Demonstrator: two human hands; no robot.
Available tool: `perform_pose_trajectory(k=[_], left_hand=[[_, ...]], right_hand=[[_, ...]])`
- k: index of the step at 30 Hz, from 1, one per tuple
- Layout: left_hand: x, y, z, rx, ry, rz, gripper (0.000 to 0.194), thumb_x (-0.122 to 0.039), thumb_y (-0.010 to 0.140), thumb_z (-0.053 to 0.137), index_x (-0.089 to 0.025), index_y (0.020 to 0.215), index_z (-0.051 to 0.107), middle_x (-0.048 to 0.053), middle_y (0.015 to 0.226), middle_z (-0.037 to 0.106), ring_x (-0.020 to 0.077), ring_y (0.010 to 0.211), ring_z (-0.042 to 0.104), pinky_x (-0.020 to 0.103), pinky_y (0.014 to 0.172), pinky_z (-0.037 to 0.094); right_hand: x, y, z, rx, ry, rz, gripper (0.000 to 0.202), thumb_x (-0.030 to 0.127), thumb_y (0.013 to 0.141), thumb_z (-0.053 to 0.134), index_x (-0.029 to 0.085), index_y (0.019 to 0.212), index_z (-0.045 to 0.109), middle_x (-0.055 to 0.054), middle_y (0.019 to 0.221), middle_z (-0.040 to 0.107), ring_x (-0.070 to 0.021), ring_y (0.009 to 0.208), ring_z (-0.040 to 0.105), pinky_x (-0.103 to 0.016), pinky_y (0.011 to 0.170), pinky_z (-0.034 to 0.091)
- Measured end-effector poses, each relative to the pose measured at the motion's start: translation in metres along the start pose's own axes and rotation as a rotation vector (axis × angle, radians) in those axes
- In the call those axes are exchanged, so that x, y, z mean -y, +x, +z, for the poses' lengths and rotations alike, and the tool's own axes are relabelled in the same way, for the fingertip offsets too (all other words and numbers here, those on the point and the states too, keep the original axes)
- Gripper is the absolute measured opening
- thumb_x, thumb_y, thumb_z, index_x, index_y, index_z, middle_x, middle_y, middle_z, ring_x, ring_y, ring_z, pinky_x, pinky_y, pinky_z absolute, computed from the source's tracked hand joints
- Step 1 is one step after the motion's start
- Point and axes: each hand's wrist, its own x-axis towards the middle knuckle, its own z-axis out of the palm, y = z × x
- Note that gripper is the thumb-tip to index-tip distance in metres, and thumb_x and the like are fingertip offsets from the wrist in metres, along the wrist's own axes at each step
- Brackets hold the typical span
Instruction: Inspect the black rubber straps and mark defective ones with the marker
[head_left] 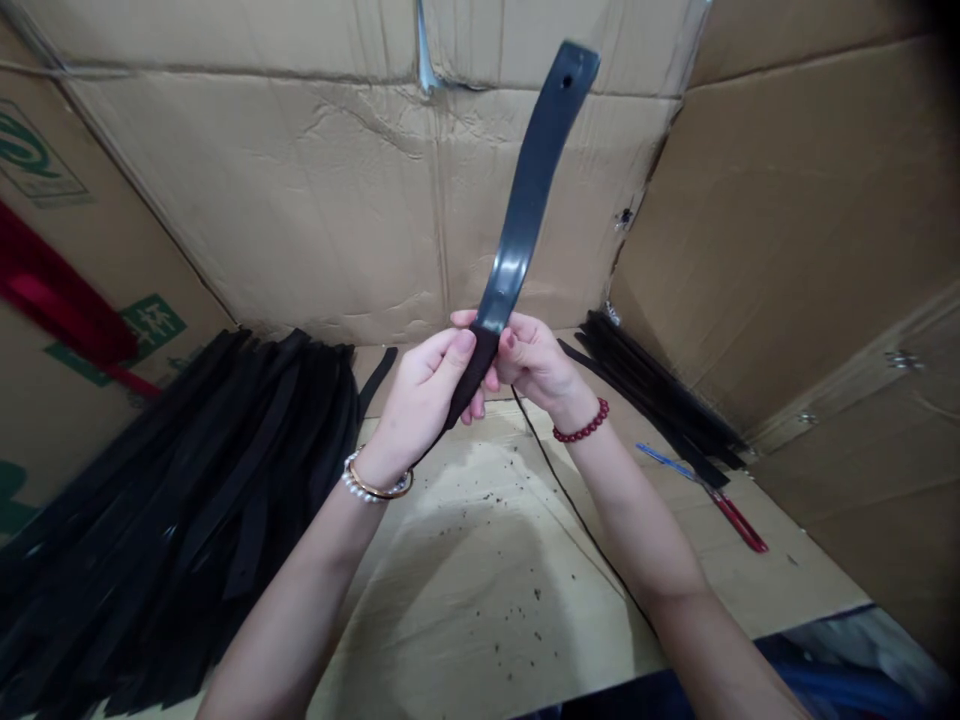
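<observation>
A curved, shiny black strip (529,190) with a hole near its top end rises from between my hands, tilted up to the right. Dark fabric (472,375) covers its lower part. My left hand (427,390) is wrapped round the covered part, thumb on top. My right hand (534,362) pinches the strip at the fabric's upper edge, its fingers partly behind. A thin dark cord (555,475) runs from near my right hand down to the table's front edge.
A big pile of black strips (247,450) lies at the left, a smaller stack (652,390) at the back right. Red-handled scissors (739,520) lie on the right of the table (465,620). Cardboard walls (300,200) enclose it; a red object (67,300) hangs at the left.
</observation>
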Motion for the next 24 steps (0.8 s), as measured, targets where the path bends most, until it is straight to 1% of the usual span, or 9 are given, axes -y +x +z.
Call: perform_pose_trajectory(k=[2, 4, 6, 9, 12, 16, 18, 21, 24], left_hand=[[-0.002, -0.001, -0.001, 0.052, -0.043, -0.064, 0.038, -0.049, 0.097, 0.052, -0.016, 0.08, 0.059, 0.002, 0.065, 0.065, 0.0075, 0.041, 0.053, 0.019, 0.037, 0.041], [-0.001, -0.001, -0.001, 0.058, -0.057, -0.086, 0.041, -0.052, 0.097, 0.05, -0.016, 0.08, 0.059, 0.001, 0.062, 0.063, 0.0074, 0.041, 0.052, 0.018, 0.037, 0.04], [0.001, -0.001, 0.0, 0.032, -0.012, -0.046, 0.039, -0.053, 0.094, 0.055, -0.016, 0.082, 0.06, 0.0, 0.064, 0.062, 0.0073, 0.044, 0.053, 0.018, 0.039, 0.041], [0.008, 0.001, 0.004, -0.077, 0.162, 0.041, 0.034, -0.048, 0.083, 0.073, -0.016, 0.083, 0.062, -0.001, 0.067, 0.062, 0.0073, 0.052, 0.056, 0.018, 0.048, 0.046], [0.011, 0.002, 0.007, -0.131, 0.173, 0.048, 0.033, -0.046, 0.083, 0.073, -0.016, 0.082, 0.061, 0.0, 0.067, 0.062, 0.0075, 0.051, 0.057, 0.018, 0.048, 0.046], [0.004, 0.001, 0.002, -0.025, -0.016, -0.042, 0.035, -0.05, 0.09, 0.064, -0.016, 0.081, 0.06, -0.002, 0.059, 0.059, 0.0065, 0.04, 0.051, 0.018, 0.039, 0.039], [-0.001, -0.001, -0.003, 0.083, -0.096, -0.15, 0.04, -0.055, 0.09, 0.06, -0.017, 0.079, 0.06, -0.003, 0.054, 0.055, 0.0067, 0.036, 0.048, 0.019, 0.035, 0.037], [-0.006, -0.002, -0.008, 0.221, -0.168, -0.273, 0.05, -0.065, 0.089, 0.054, -0.017, 0.077, 0.06, -0.004, 0.048, 0.049, 0.007, 0.03, 0.043, 0.02, 0.031, 0.033], [-0.004, -0.001, -0.007, 0.234, -0.154, -0.285, 0.055, -0.07, 0.089, 0.048, -0.017, 0.078, 0.059, -0.003, 0.051, 0.052, 0.0071, 0.032, 0.044, 0.02, 0.033, 0.035]], right_hand=[[0.0, -0.002, 0.001, 0.062, -0.004, 0.037, 0.049, 0.057, 0.071, 0.08, 0.019, 0.098, 0.065, 0.006, 0.054, 0.059, -0.0093, 0.044, 0.054, -0.02, 0.036, 0.027], [0.0, -0.003, 0.002, 0.06, -0.003, 0.03, 0.049, 0.056, 0.07, 0.081, 0.018, 0.098, 0.066, 0.006, 0.053, 0.059, -0.0103, 0.044, 0.056, -0.02, 0.037, 0.031], [0.0, -0.002, 0.005, 0.008, 0.006, 0.004, 0.049, 0.053, 0.066, 0.085, 0.018, 0.094, 0.066, 0.006, 0.053, 0.06, -0.0099, 0.043, 0.056, -0.02, 0.038, 0.034], [-0.002, 0.001, 0.007, -0.136, 0.018, -0.044, 0.043, 0.045, 0.065, 0.088, 0.018, 0.081, 0.06, 0.007, 0.052, 0.059, -0.0069, 0.04, 0.053, -0.018, 0.038, 0.035], [-0.002, 0.003, 0.008, -0.209, 0.005, -0.047, 0.043, 0.041, 0.067, 0.088, 0.018, 0.072, 0.052, 0.007, 0.048, 0.057, -0.0063, 0.038, 0.053, -0.016, 0.036, 0.028], [0.0, 0.001, 0.006, -0.146, 0.02, -0.046, 0.039, 0.041, 0.069, 0.087, 0.017, 0.072, 0.055, 0.005, 0.051, 0.062, -0.0047, 0.036, 0.049, -0.017, 0.035, 0.02], [0.0, -0.001, 0.005, -0.041, 0.034, -0.003, 0.038, 0.046, 0.071, 0.084, 0.017, 0.085, 0.065, 0.005, 0.055, 0.064, -0.004, 0.037, 0.045, -0.018, 0.035, 0.021], [-0.001, -0.003, 0.004, 0.094, 0.052, 0.06, 0.052, 0.053, 0.075, 0.079, 0.018, 0.112, 0.069, 0.005, 0.057, 0.065, -0.005, 0.039, 0.047, -0.019, 0.037, 0.025], [-0.001, -0.002, 0.003, 0.051, 0.051, 0.019, 0.053, 0.051, 0.069, 0.084, 0.015, 0.104, 0.071, 0.005, 0.054, 0.063, -0.0061, 0.041, 0.051, -0.019, 0.037, 0.027]])
